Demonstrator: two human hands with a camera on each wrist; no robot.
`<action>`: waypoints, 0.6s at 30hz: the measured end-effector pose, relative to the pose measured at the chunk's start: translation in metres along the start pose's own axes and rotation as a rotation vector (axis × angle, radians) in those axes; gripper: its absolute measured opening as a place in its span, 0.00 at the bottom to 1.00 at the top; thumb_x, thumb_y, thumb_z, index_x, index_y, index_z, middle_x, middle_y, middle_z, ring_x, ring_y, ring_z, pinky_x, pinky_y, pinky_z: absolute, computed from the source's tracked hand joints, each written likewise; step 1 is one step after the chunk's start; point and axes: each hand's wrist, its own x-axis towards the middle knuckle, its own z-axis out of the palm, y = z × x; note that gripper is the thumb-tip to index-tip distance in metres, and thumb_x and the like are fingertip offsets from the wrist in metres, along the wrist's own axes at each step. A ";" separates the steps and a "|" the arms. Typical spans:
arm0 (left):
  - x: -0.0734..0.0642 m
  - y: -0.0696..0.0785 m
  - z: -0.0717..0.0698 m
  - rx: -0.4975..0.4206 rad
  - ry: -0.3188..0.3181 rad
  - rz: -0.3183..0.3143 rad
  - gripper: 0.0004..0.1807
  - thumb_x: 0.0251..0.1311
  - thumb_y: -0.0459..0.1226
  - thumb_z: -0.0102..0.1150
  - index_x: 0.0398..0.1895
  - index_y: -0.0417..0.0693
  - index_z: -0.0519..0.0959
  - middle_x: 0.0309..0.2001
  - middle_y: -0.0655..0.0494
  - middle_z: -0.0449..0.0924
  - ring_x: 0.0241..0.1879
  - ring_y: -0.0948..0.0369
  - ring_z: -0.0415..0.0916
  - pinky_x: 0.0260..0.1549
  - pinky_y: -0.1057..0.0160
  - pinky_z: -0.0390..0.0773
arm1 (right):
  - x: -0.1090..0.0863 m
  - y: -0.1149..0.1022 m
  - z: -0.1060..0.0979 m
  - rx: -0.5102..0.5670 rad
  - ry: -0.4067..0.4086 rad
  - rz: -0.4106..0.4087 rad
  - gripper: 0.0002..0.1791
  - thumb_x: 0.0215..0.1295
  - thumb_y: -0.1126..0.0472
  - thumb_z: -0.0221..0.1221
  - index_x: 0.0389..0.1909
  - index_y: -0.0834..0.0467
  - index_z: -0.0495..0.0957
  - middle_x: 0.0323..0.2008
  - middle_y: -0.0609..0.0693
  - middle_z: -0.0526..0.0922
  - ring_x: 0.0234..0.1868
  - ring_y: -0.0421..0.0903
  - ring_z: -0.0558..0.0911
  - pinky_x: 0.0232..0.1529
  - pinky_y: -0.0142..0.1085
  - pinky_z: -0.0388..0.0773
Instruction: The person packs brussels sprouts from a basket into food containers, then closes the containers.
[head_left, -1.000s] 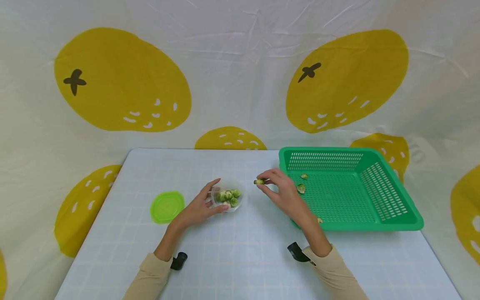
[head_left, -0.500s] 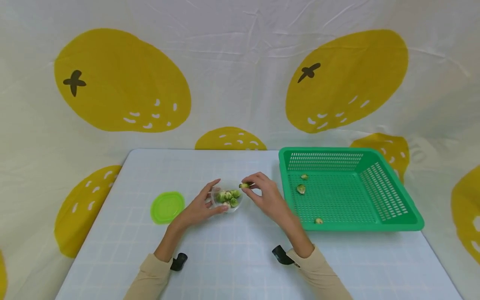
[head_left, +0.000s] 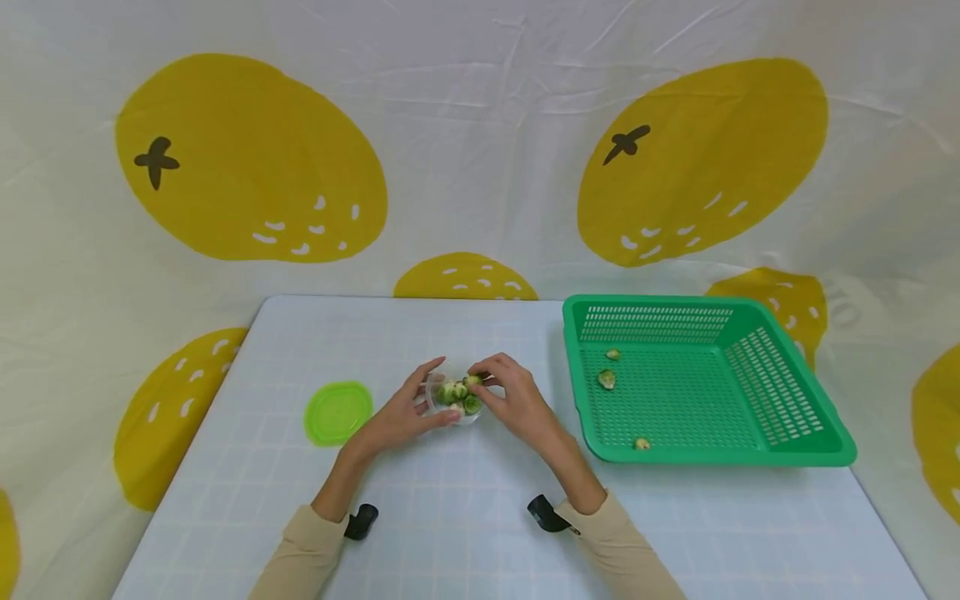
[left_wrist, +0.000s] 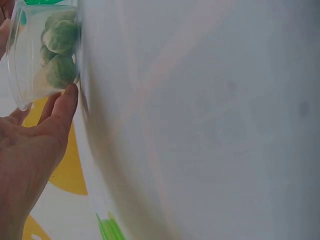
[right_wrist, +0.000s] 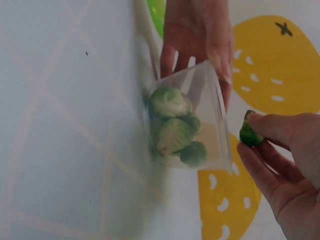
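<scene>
A small clear plastic container point(right_wrist: 207, 130) stands on the table with several Brussels sprouts point(right_wrist: 172, 135) inside. My left hand point(head_left: 401, 417) curves round its left side, thumb at the near rim and fingers behind, as the left wrist view also shows the hand point(left_wrist: 37, 145) against the wall. Between thumb and fingertips, my right hand point(head_left: 519, 404) pinches one Brussels sprout point(right_wrist: 248, 132). That sprout is just above the container's open top at its right edge. In the right wrist view, a gap shows between it and the rim.
To the right stands a green plastic basket point(head_left: 776, 454) with slotted walls. Three Brussels sprouts point(head_left: 607, 379) lie spread along its left part. A bright green lid point(head_left: 338, 414) lies flat on the table point(head_left: 450, 517), left of the container. A printed curtain point(head_left: 480, 150) hangs behind.
My right hand has carried its sprout leftward from beside the basket to over the container. The left hand has stayed round the container.
</scene>
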 end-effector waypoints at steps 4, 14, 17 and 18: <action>0.000 0.000 0.001 -0.012 -0.009 0.009 0.52 0.63 0.47 0.73 0.83 0.60 0.50 0.80 0.47 0.50 0.72 0.45 0.59 0.71 0.44 0.65 | -0.001 0.003 0.005 0.015 -0.026 0.015 0.10 0.66 0.73 0.66 0.48 0.68 0.82 0.44 0.57 0.81 0.46 0.52 0.83 0.49 0.42 0.86; 0.001 -0.002 0.001 -0.018 -0.005 0.019 0.51 0.63 0.46 0.72 0.83 0.60 0.50 0.80 0.48 0.49 0.72 0.47 0.60 0.71 0.43 0.65 | -0.001 0.006 0.014 -0.038 -0.079 0.014 0.12 0.67 0.73 0.65 0.50 0.68 0.83 0.46 0.57 0.81 0.42 0.49 0.84 0.47 0.43 0.86; 0.001 -0.002 0.001 -0.018 -0.004 0.018 0.51 0.63 0.46 0.72 0.83 0.60 0.50 0.80 0.48 0.48 0.72 0.46 0.60 0.71 0.43 0.65 | 0.000 0.005 0.016 -0.042 -0.091 -0.011 0.12 0.66 0.73 0.66 0.49 0.68 0.83 0.44 0.57 0.81 0.41 0.49 0.85 0.46 0.43 0.86; 0.001 -0.002 0.001 -0.020 -0.005 0.019 0.51 0.63 0.46 0.72 0.83 0.60 0.50 0.80 0.48 0.48 0.72 0.46 0.60 0.71 0.43 0.65 | 0.000 0.004 0.016 -0.043 -0.096 -0.014 0.12 0.66 0.73 0.66 0.49 0.68 0.82 0.44 0.57 0.82 0.41 0.49 0.85 0.45 0.42 0.86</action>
